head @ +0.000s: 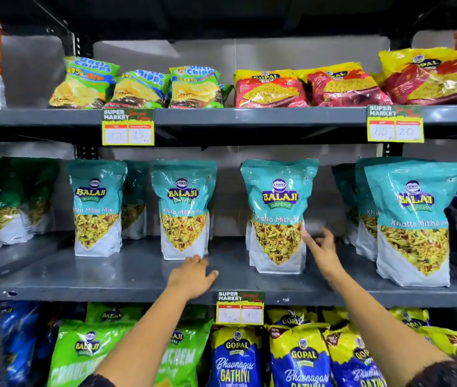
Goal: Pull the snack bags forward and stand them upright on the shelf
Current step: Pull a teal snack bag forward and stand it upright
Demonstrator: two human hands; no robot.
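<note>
My left hand [191, 276] rests flat, grip apart, on the shelf [110, 275] before an upright teal snack bag [184, 209]. My right hand [322, 254], grip apart, touches the neighbouring upright bag [279, 216].

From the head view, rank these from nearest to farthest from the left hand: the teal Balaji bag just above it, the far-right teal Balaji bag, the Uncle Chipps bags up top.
From the left hand:
1. Teal Balaji bag, directly above the fingertips.
2. Uncle Chipps bags, top shelf, up and left.
3. Far-right teal Balaji bag, middle shelf's right end.

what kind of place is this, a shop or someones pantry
Most likely a small supermarket aisle. Grey metal shelves carry rows of identical teal Balaji snack bags, and yellow price tags printed "Super Market" hang from the shelf edges.
</note>
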